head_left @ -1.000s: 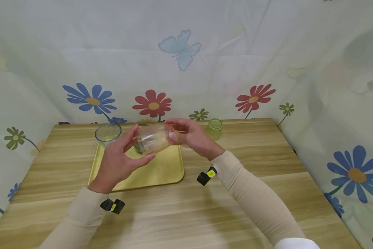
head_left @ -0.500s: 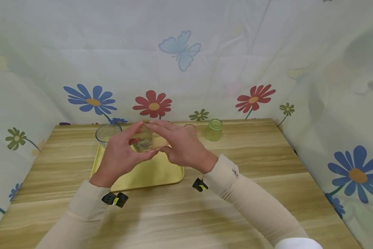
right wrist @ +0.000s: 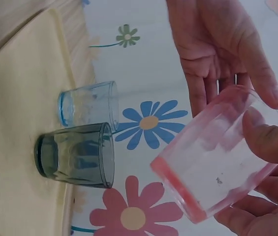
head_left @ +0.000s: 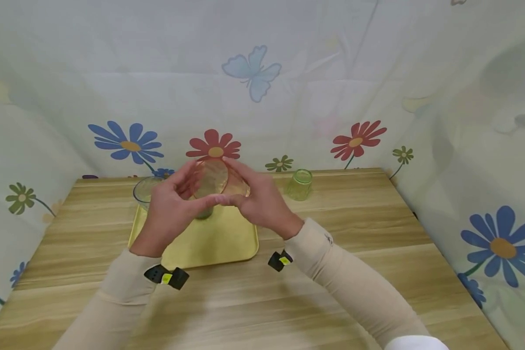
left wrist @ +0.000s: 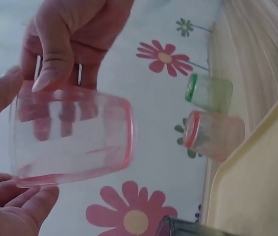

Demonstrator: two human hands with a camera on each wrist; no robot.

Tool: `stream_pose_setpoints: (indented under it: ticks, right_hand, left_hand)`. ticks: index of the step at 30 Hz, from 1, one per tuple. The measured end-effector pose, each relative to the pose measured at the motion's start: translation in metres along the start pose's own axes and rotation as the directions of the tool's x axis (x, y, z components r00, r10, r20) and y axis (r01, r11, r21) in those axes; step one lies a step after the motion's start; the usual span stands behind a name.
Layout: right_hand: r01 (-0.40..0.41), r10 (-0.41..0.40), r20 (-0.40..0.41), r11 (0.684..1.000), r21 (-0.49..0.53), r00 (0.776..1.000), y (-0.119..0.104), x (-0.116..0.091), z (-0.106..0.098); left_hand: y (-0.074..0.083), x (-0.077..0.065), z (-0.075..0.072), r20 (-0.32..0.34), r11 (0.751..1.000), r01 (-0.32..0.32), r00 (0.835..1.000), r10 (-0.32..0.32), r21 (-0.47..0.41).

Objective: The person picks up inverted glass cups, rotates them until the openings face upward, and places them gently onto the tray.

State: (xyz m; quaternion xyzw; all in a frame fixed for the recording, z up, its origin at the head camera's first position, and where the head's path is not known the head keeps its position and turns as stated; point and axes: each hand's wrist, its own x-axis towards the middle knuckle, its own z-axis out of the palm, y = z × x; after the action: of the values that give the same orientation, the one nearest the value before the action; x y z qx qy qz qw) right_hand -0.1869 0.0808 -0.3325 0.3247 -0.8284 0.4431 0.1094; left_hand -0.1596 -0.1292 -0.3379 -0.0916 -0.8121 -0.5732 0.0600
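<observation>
Both hands hold a clear pink-tinted drinking glass (head_left: 213, 179) in the air above the far part of the yellow tray (head_left: 214, 248). Its thick red base points downward and its mouth tilts toward the head camera. On one side the left hand (head_left: 168, 211) grips it, thumb in front and fingers behind. The right hand (head_left: 264, 201) grips the opposite side, and the two thumb tips meet in the head view. Below the held glass, a dark grey-green glass (right wrist: 75, 155) stands upright on the tray, mostly hidden in the head view.
A blue-rimmed glass (head_left: 145, 190) stands upright at the tray's back left corner. Right of the tray, a green glass (head_left: 300, 184) stands upside down. Beside it is another upside-down pink glass (left wrist: 215, 135), which the right hand covers in the head view. A printed cloth rises behind the table.
The pink glass has turned from lying sideways to base down, mouth toward the head camera. Both hands have risen slightly, and the right hand has shifted left and closer to the left hand.
</observation>
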Motion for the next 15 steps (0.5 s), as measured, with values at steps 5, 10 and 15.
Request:
stream_pose_setpoints:
  ticks: [5, 10, 15]
  right_hand:
    - [-0.028, 0.051, -0.076, 0.962, 0.273, 0.996, 0.006, 0.005, -0.001]
    - [-0.095, 0.154, -0.09, 0.881, 0.463, 0.984, 0.011, 0.006, -0.002]
    - [-0.123, 0.22, -0.117, 0.83, 0.544, 0.969, 0.015, 0.006, 0.0]
  left_hand:
    - [0.006, 0.006, 0.011, -0.053, 0.985, 0.016, 0.998, -0.025, -0.17]
    - [0.009, 0.016, 0.026, -0.058, 0.974, 0.016, 0.998, -0.03, -0.228]
    - [0.008, 0.022, 0.037, -0.02, 0.971, 0.018, 1.0, -0.024, -0.238]
